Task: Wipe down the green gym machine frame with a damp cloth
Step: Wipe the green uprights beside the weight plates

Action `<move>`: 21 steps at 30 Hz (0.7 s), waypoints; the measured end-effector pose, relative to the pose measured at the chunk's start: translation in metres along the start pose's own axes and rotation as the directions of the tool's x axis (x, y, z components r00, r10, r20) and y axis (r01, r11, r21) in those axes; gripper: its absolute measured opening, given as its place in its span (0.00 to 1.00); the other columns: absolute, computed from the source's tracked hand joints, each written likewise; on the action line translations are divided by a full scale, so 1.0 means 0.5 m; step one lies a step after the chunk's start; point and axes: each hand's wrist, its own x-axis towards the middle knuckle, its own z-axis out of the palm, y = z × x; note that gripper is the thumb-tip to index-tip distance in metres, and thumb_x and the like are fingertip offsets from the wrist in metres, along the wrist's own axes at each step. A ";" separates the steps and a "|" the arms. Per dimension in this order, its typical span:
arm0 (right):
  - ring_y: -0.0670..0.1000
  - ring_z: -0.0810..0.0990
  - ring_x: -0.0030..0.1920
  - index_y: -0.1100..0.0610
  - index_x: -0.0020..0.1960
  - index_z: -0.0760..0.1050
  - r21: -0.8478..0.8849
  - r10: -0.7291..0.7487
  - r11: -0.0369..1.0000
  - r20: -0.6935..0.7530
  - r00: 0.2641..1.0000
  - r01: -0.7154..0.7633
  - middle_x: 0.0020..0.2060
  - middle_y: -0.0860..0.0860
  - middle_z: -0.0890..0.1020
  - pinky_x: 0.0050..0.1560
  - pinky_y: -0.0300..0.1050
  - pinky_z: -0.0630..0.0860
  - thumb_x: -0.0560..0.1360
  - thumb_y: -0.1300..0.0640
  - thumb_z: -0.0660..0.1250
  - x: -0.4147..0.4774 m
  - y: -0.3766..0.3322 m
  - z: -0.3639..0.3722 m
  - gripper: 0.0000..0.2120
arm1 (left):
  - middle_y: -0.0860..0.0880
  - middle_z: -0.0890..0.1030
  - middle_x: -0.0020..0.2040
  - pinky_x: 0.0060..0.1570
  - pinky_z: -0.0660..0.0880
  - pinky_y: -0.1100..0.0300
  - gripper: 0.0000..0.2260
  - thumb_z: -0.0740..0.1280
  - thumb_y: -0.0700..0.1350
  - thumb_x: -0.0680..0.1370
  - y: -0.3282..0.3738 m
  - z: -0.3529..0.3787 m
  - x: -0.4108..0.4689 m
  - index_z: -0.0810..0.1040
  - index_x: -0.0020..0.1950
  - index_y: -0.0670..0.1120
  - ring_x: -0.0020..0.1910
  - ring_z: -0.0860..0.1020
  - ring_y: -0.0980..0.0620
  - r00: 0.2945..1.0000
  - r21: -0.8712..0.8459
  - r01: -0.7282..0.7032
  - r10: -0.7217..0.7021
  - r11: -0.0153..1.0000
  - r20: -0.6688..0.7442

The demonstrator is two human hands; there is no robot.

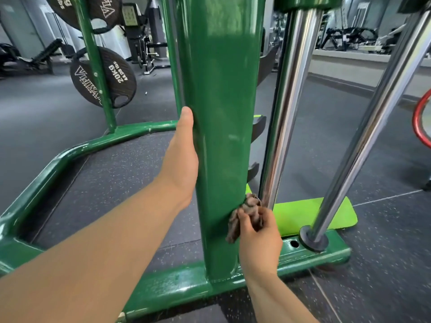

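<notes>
A thick green upright post of the gym machine frame rises from a green base bar on the floor. My left hand grips the post's left side at mid height, thumb along the front edge and fingers hidden behind it. My right hand holds a crumpled brown cloth pressed against the post's lower right side, a little above the base.
Two chrome guide rods slant up right of the post, one seated in a black collar. A lime green plate lies behind the base. Black 20 kg weight plates hang on a green rack at left. Dark rubber floor surrounds everything.
</notes>
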 end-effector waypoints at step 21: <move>0.49 0.73 0.48 0.56 0.40 0.77 -0.198 -0.684 0.651 0.266 0.679 0.733 0.52 0.56 0.76 0.49 0.37 0.72 0.68 0.61 0.76 0.038 -0.083 -0.001 0.08 | 0.58 0.81 0.62 0.72 0.63 0.47 0.28 0.49 0.71 0.73 -0.183 -0.077 -0.045 0.82 0.57 0.62 0.65 0.75 0.56 0.956 0.107 0.291 -0.294 0.951 0.005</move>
